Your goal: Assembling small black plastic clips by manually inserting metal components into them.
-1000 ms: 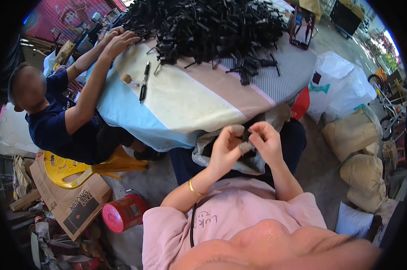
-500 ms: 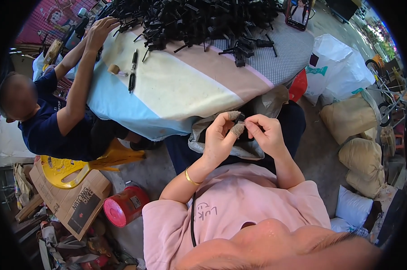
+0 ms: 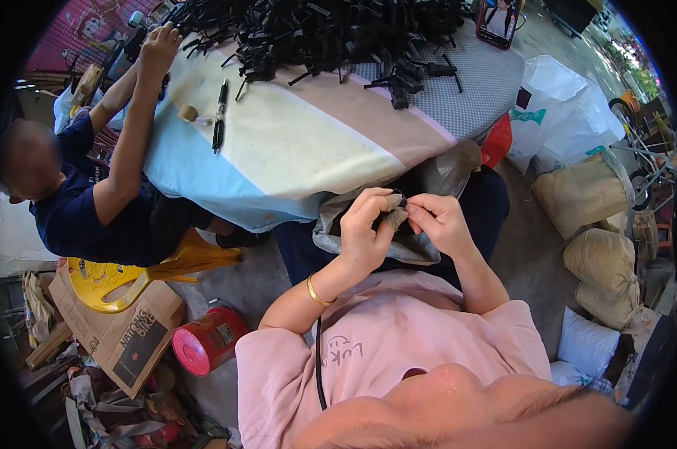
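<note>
black small plastic part [image 3: 400, 200], seemingly mid-handling, is pinched by beige-wrapped left fingers [image 3: 395, 218] and bare right fingers [image 3: 428, 202] off the near edge of the pastel-striped table [image 3: 301, 142]; whether the far-edge black plastic heap [image 3: 331, 41] is done, i cannot tell.

Standing in the room, I note a hard grey floor [image 3: 237, 278], visibly cluttered at both sides. The table [image 3: 301, 142] carries a cloth of blue, cream, brown and grey bands, its near edge hanging loose. At its left stands a yellow plastic chair [image 3: 188, 262], occupied; flattened cardboard [image 3: 91, 318] lies just beside it, near a red bucket [image 3: 211, 340] and loose scraps [image 3: 121, 408]. A pink patterned panel [image 3: 76, 37] closes the far left corner. Along the right stand white plastic bags [image 3: 563, 120] and tan sacks [image 3: 578, 194]. Daylight is strongest at far right, where greenery [image 3: 638, 63] shows.
</note>
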Available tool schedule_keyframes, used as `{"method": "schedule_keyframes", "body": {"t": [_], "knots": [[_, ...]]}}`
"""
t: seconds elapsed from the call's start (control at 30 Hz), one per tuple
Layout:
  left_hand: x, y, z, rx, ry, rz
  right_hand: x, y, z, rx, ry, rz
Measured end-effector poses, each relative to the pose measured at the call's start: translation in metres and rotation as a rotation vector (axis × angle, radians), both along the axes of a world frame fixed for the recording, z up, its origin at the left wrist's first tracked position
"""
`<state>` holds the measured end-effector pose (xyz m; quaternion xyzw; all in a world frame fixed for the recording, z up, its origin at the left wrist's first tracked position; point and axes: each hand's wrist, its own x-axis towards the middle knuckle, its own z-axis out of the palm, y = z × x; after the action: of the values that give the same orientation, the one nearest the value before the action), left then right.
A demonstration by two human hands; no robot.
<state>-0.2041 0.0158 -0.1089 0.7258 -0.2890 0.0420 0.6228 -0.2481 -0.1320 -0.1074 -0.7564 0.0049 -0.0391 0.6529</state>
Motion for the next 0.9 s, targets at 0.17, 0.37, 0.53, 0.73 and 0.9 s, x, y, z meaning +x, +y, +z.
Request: {"method": "schedule_keyframes", "body": {"t": [0.17, 0.37, 0.53, 0.73, 0.9], "knots": [[0.001, 0.002, -0.007, -0.055, 0.254, -0.087, -0.004, 0.003, -0.005, -0.032, -0.044, -0.035], [0.006, 0.014, 0.010, -0.694, 1.017, -0.403, -0.011, -0.001, 0.004, -0.187, -0.378, -0.111], [0.000, 0.016, -0.001, -0.703, 1.108, -0.545, -0.013, -0.005, 0.013, -0.235, -0.481, -0.020], [-0.007, 0.024, 0.012, -0.143, 0.665, -0.461, -0.014, -0.001, 0.003, 0.245, 0.009, 0.103], [-0.014, 0.028, 0.025, 0.056, 0.587, -0.514, -0.013, 0.006, 0.000, 0.194, 0.083, 0.038]]}}
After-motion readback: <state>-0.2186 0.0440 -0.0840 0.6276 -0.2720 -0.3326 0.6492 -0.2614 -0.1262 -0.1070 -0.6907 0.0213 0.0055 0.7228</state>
